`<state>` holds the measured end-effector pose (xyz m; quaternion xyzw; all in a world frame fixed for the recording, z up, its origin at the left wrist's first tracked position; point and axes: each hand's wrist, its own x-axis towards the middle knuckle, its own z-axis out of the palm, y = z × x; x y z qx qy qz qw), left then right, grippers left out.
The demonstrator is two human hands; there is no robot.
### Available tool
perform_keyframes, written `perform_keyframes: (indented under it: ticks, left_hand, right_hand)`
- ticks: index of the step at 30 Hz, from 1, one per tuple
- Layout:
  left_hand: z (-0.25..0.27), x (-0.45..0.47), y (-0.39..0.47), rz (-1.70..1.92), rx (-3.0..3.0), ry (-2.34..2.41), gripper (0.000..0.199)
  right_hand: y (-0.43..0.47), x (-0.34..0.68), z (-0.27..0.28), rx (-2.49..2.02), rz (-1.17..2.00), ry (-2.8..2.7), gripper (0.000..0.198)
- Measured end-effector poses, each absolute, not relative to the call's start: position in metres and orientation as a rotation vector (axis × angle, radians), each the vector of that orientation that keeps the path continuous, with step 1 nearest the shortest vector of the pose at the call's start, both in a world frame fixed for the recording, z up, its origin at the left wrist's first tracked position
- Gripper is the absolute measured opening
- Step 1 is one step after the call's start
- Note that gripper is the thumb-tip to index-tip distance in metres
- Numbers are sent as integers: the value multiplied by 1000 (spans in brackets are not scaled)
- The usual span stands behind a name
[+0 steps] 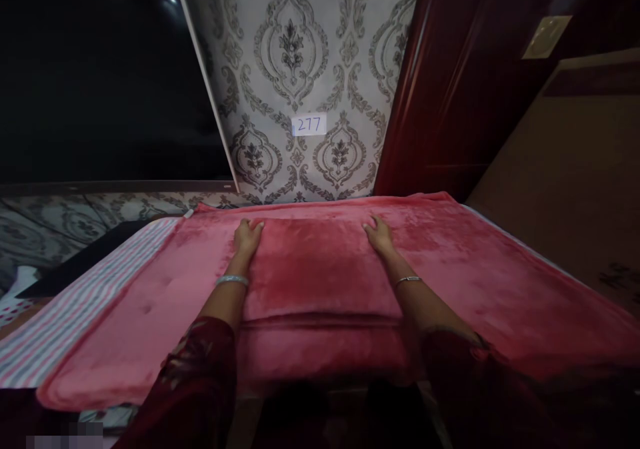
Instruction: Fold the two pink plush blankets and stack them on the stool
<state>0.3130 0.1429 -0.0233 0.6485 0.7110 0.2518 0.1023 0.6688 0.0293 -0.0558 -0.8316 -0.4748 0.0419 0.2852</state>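
Note:
A pinkish-red plush blanket lies spread over the surface in front of me. On its middle rests a folded rectangular section of the same plush, with layered folds along its near side. My left hand is at the far left corner of this section, thumb apart from the fingers. At the far right corner, my right hand rests the same way, thumb pointing inward. Both hands touch the plush from above; some fingertips are too small to make out.
A striped cloth shows from under the blanket at the left. Behind are a patterned wall with a paper marked 277, a large dark screen and a dark red wooden panel. A brown board stands at the right.

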Motion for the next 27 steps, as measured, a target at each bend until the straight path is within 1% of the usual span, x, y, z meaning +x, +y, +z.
perform_keyframes:
  ticks: [4,7,9,11,14,17,21,27]
  left_hand:
    - [-19,309,139,569,1900,2124,51]
    - [-3,326,128,556,1967,2151,54]
    - [5,351,110,558,2104,2095,55]
    - [6,382,83,527,2384,1905,55]
    - [-11,421,41,427,2737,1629,59]
    - [-35,433,19,263,2776,1574,59]
    - [-56,429,21,201,2766,1575,59]
    - [-62,433,27,158,2761,1586,60]
  right_hand:
    - [23,663,-53,-2276,162,-1306,53]
    - [21,656,-37,-2296,135,-1351,54]
    - [21,642,-25,-2269,86,-1423,54]
    - [20,621,-18,-2204,37,-1527,53]
    - [15,587,-21,-2137,-17,-1684,52]
    - [8,568,-36,-2189,-63,-1778,53]
    - [4,565,-54,-2222,-81,-1821,54]
    - [8,567,-61,-2218,-101,-1832,54]
